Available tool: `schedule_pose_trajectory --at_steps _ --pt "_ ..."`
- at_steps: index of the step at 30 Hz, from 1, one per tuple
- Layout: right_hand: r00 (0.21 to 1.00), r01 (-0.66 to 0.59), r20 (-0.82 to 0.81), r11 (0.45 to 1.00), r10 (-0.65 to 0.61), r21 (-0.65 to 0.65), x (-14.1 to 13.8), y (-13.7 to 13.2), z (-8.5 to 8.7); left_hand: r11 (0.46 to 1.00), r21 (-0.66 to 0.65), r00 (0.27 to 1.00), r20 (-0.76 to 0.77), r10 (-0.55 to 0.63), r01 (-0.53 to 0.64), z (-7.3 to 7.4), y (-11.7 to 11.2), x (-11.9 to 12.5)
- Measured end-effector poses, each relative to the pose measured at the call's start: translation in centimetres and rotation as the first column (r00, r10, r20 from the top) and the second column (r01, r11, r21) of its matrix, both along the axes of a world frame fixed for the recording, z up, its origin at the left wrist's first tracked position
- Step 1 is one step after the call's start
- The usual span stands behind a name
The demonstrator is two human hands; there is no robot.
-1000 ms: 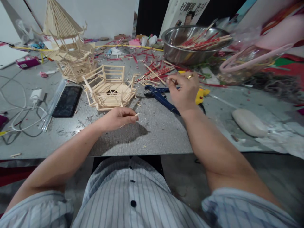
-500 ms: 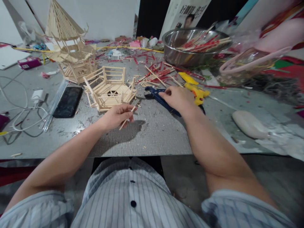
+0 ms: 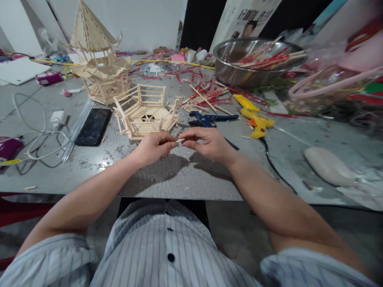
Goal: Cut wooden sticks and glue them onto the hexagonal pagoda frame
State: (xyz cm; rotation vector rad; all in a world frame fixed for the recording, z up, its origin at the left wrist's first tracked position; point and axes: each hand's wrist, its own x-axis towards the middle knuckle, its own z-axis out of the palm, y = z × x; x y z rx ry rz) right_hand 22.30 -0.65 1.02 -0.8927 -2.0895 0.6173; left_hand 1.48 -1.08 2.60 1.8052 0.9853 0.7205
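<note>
A short wooden stick [image 3: 180, 140] is pinched between the fingertips of my left hand [image 3: 154, 147] and my right hand [image 3: 209, 144], which meet above the front of the table. Most of the stick is hidden by the fingers. Just behind my left hand stands a six-sided frame of wooden sticks [image 3: 143, 109] with railings around a slatted floor. Blue-handled cutters [image 3: 206, 118] lie on the table directly behind my right hand. To their right rests a yellow glue gun [image 3: 257, 122] with a black cord.
A tiered stick pagoda [image 3: 100, 71] stands at the back left. Near it lie a black phone [image 3: 93, 126] and a white charger [image 3: 58, 118] with looped cable. Red-wrapped sticks [image 3: 209, 95] are heaped before a steel basin [image 3: 260, 73]. A pale rounded object [image 3: 328, 165] lies at right.
My right hand has let go of the blue cutters and moved left to my left hand. Both now pinch the short stick, which has turned from slanted to nearly level.
</note>
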Motion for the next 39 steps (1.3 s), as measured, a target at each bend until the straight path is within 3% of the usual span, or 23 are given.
schedule_pose_trajectory --at_steps 3,5,9,11,15,19,25,32,39 --pt "0.999 0.0 0.044 0.994 -0.005 0.112 -0.3 -0.6 0.2 0.984 0.176 0.997 -0.07 0.015 -0.002 -0.1 0.0 -0.2" --pt "0.998 0.039 0.042 0.982 -0.047 0.187 -0.4 -0.7 0.5 0.941 0.336 0.989 -0.124 0.079 -0.033 0.5 -0.1 -0.8" --pt "0.979 0.198 -0.013 0.946 -0.202 0.256 -0.9 -0.5 1.3 0.739 0.664 0.94 -0.166 0.298 -0.117 3.6 0.1 -3.5" --pt "0.967 0.252 -0.054 0.928 -0.247 0.276 -1.3 0.0 1.6 0.676 0.734 0.903 -0.248 0.352 -0.062 4.8 0.6 -5.5" --pt "0.959 0.281 -0.112 0.911 -0.259 0.302 -2.6 1.7 1.6 0.665 0.747 0.825 -0.374 0.423 -0.003 4.6 2.4 -8.7" --pt "0.959 0.281 -0.132 0.905 -0.251 0.32 -3.8 3.2 1.4 0.658 0.753 0.844 -0.345 0.41 -0.012 2.8 4.3 -10.1" --pt "0.965 0.257 -0.132 0.921 -0.228 0.293 -4.7 4.6 0.8 0.639 0.765 0.893 -0.236 0.383 -0.072 1.7 5.1 -10.0" --pt "0.96 0.268 -0.16 0.922 -0.231 0.281 -5.3 5.0 -0.1 0.631 0.766 0.898 -0.185 0.399 -0.122 0.8 5.6 -9.8" --pt "0.972 0.226 -0.143 0.917 -0.188 0.328 -5.6 5.0 0.2 0.607 0.775 0.898 -0.126 0.421 -0.176 0.5 5.9 -9.7"
